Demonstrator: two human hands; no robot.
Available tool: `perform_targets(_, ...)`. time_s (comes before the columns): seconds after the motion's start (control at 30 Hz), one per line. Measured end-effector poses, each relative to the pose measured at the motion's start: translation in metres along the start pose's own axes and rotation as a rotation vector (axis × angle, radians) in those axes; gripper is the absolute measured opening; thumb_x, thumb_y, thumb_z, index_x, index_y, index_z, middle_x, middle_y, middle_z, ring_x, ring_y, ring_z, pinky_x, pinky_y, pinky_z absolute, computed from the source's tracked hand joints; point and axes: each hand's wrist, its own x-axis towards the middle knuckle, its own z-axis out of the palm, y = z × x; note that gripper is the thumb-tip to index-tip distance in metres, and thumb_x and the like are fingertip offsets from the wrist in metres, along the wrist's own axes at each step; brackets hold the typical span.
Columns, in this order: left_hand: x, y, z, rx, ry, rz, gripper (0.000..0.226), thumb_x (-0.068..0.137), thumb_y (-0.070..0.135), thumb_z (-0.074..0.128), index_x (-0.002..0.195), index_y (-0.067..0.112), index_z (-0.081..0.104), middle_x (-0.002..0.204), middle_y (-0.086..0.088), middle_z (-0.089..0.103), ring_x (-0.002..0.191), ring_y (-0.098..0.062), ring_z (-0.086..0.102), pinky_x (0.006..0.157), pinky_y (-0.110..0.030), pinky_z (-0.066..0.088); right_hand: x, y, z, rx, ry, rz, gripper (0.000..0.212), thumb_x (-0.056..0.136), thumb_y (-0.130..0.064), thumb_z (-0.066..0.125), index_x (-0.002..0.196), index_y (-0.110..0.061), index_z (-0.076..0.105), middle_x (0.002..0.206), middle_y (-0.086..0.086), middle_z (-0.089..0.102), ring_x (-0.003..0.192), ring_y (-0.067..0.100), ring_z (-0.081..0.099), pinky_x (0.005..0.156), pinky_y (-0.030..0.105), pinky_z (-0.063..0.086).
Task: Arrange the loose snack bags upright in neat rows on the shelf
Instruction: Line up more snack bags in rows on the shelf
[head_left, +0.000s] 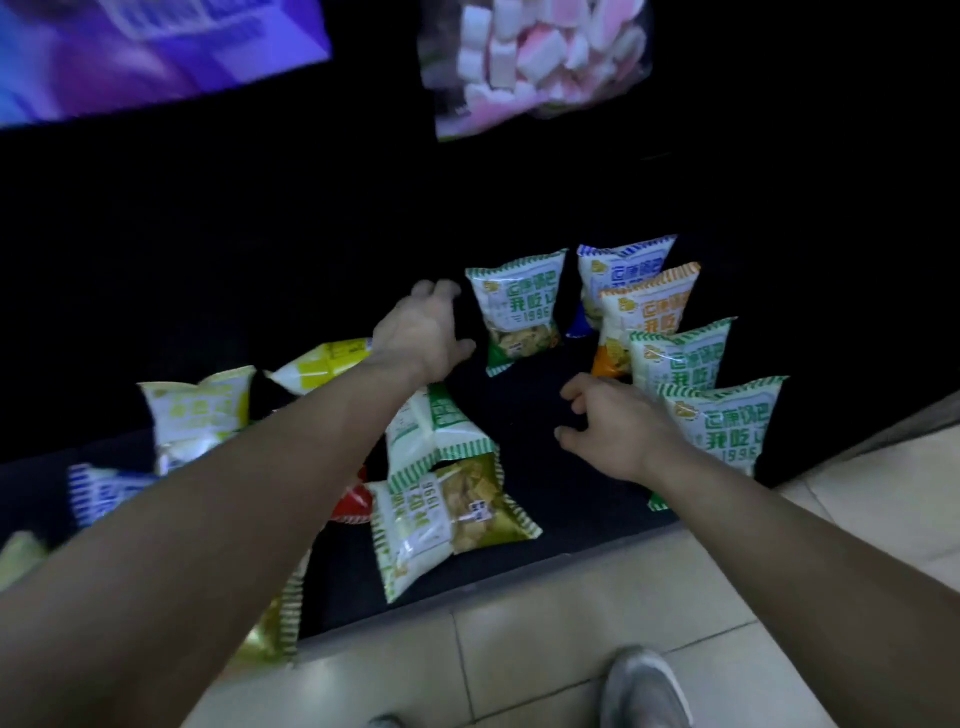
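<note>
Shelf (545, 499): black and low, running across the middle of the frame, its front edge meeting pale floor tiles (519, 639) at the bottom.

Standing row: right of centre, four bags upright, one behind another. Nearest is a green-striped bag (727, 431), then a second green bag (680, 358), an orange-trimmed bag (649, 312) and a blue-trimmed bag (623, 265) at the back.

Lone green bag (519, 306): upright just left of that row, white face with green lettering, a clear window showing the snacks.

Left hand (421, 327): stretched out over the shelf at centre, fingers spread loose, holding nothing, just beside the lone green bag; whether it touches I can't tell.

Right hand (613, 426): lower right of centre, fingers curled and apart, empty, right in front of the standing row.

Loose bags: two green ones on their sides at lower centre, a toppled green bag (441, 426) leaning on a flat green bag (441, 525) near the shelf edge.

Yellow bags: left of centre, one yellow bag (197, 415) standing crooked, another tipped yellow bag (322, 364) behind the left forearm.

Blue bag (104, 488): far left, blurred.

Marshmallow bag (535, 57): top of frame, pink and white.

Shoe (644, 686): grey, bottom right on the tiles.
</note>
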Motion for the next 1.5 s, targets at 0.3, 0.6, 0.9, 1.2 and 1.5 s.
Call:
perform_targets(0.3,-0.143,-0.106,-0.018,0.067,-0.314,-0.119,0.077,0.082,0.049,0.069,0.146,0.022,0.036,0.147,-0.008,0.042,0.129,-0.028,0.046,0.101,-0.04,0.044,0.013,-0.032,0.045,0.173,-0.13,0.03,0.067,0.09,-0.045,0.065,0.145,-0.015,0.04,0.139,0.008,0.052,0.12,0.024,0.054,0.095,0.04,0.049)
perform_targets(0.6,-0.133,-0.134,0.0,-0.041,-0.167,-0.115,0.067,0.085,0.05,0.066,0.144,0.027,0.042,0.147,0.0,0.043,0.131,-0.022,0.044,0.105,-0.04,0.042,0.05,-0.064,0.089,0.204,-0.146,0.002,0.067,0.091,-0.036,0.066,0.149,-0.017,0.036,0.131,0.011,0.059,0.108,0.025,0.061,0.088,0.042,0.053)
perform_targets(0.9,-0.126,-0.143,0.011,-0.067,-0.134,-0.113,0.065,0.084,0.049,0.067,0.141,0.028,0.043,0.142,0.0,0.047,0.128,-0.023,0.045,0.101,-0.042,0.045,0.053,-0.079,0.096,0.277,0.01,-0.171,0.067,0.078,-0.022,0.081,0.135,-0.031,0.047,0.106,-0.001,0.06,0.086,0.013,0.058,0.071,0.03,0.048)
perform_targets(1.2,-0.131,-0.142,-0.002,-0.22,-0.019,-0.14,0.061,0.087,0.047,0.066,0.14,0.025,0.045,0.138,0.001,0.05,0.12,-0.021,0.052,0.097,-0.039,0.047,0.046,-0.102,0.077,0.173,0.332,-0.37,0.04,0.097,-0.034,0.061,0.133,-0.015,0.061,0.117,0.009,0.067,0.102,0.027,0.062,0.085,0.041,0.053)
perform_targets(1.5,-0.124,-0.148,-0.002,-0.208,0.007,-0.21,0.065,0.085,0.048,0.067,0.142,0.027,0.041,0.139,0.004,0.049,0.119,-0.019,0.054,0.09,-0.039,0.052,0.057,-0.092,0.067,0.208,0.419,-0.174,0.038,0.099,-0.044,0.051,0.123,-0.018,0.064,0.118,0.009,0.061,0.1,0.029,0.061,0.076,0.036,0.05)
